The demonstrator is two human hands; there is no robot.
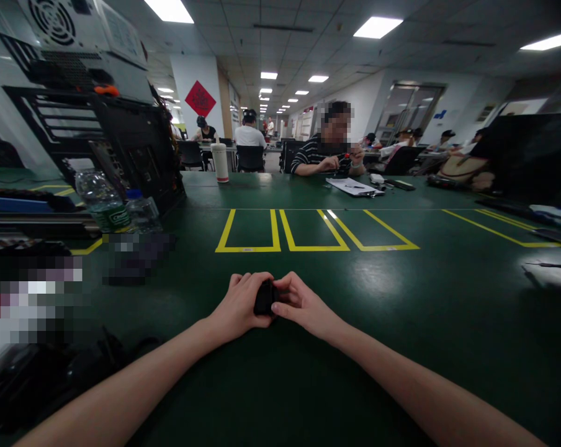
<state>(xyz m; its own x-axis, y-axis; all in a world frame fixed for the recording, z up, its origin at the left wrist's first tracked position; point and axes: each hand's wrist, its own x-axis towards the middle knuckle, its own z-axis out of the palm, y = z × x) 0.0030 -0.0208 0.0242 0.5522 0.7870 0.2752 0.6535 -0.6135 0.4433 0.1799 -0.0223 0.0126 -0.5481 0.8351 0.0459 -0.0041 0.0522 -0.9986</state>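
Below frame centre, our left hand curls round a black box, likely steadying it while our right hand pinches it

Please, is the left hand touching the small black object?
Touching: the head view shows the left hand curled closely around the small black object, with no visible gap.
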